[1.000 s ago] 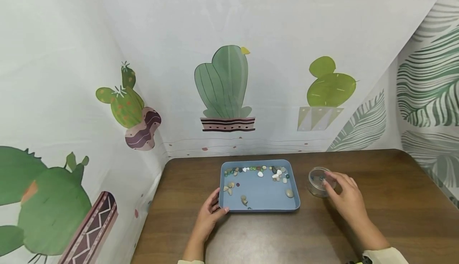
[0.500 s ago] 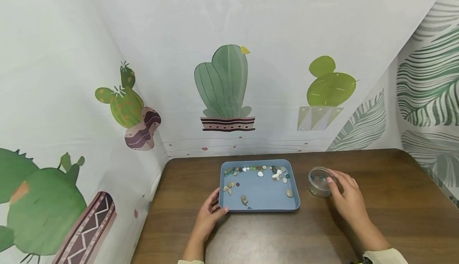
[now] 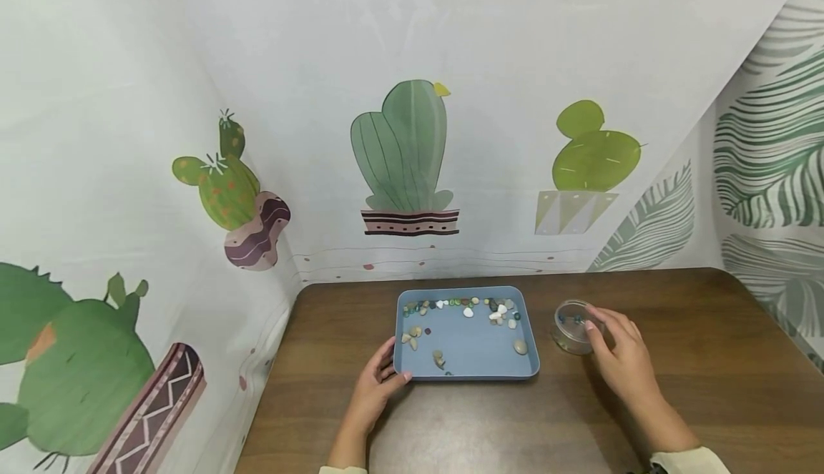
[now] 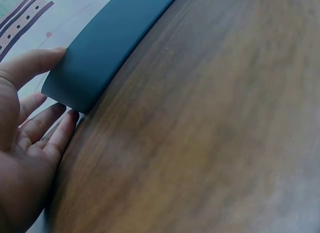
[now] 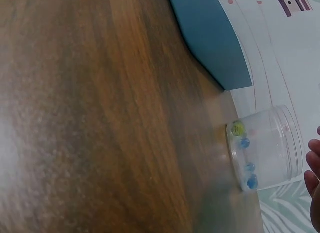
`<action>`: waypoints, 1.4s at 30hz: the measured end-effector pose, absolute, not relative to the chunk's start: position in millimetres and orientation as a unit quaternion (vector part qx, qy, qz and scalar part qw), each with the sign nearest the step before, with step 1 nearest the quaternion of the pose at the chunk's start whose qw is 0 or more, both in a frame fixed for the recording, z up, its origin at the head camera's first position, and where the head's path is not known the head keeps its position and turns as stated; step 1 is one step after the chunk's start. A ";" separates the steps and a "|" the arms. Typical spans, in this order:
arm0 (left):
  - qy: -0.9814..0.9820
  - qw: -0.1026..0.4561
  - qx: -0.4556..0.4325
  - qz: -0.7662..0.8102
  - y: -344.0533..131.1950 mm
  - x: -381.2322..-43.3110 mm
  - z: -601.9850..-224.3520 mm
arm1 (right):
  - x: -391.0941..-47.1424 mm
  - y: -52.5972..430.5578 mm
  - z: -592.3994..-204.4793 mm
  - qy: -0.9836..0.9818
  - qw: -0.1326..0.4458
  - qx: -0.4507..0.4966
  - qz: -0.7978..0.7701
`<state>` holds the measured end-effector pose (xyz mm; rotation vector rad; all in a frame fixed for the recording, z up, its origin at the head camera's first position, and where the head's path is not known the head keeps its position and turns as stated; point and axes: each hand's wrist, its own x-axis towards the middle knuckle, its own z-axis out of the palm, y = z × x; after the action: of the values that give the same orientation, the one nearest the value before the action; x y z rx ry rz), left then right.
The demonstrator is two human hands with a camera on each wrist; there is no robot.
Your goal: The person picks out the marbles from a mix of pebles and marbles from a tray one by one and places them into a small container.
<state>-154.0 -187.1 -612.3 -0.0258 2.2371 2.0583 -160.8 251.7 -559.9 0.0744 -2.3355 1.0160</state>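
My left hand (image 3: 372, 387) holds the near left corner of a shallow blue tray (image 3: 476, 351). In the left wrist view its thumb presses the tray's outer wall (image 4: 100, 58), with fingertips at the lower edge. To the right of the tray stands a clear round plastic jar (image 3: 568, 342), upright, with no lid on it. Several glass marbles (image 5: 252, 181), blue and yellow-green, lie on its bottom. My right hand (image 3: 623, 357) is at the jar's right side, thumb and fingers loosely spread near the rim. Nothing shows between them.
Pebbles lie in the tray: a mixed row along the back, white stones (image 3: 498, 312) at the back right, tan ones (image 3: 412, 338) at the left and a larger round stone (image 3: 520, 347) at the right. The brown wooden table (image 3: 463, 431) meets a cactus-print cloth (image 3: 496, 174) behind.
My right thumb has drawn back slightly from over the jar's opening toward its right rim. The left hand, tray and jar stay where they were.
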 end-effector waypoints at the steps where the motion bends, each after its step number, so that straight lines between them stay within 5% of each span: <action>1: 0.735 0.050 -0.008 0.676 -187.1 -154.0 -612.7 | -160.8 251.4 -560.1 -0.876 0.293 0.028 0.382; 42: 0.730 0.048 -0.003 0.681 -186.2 -152.9 -610.3 | -166.3 202.7 -554.8 -0.866 0.285 0.133 0.389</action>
<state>-152.9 -186.2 -610.3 -0.0087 2.2276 2.0782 -166.3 202.7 -554.8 0.3564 -2.3152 1.0397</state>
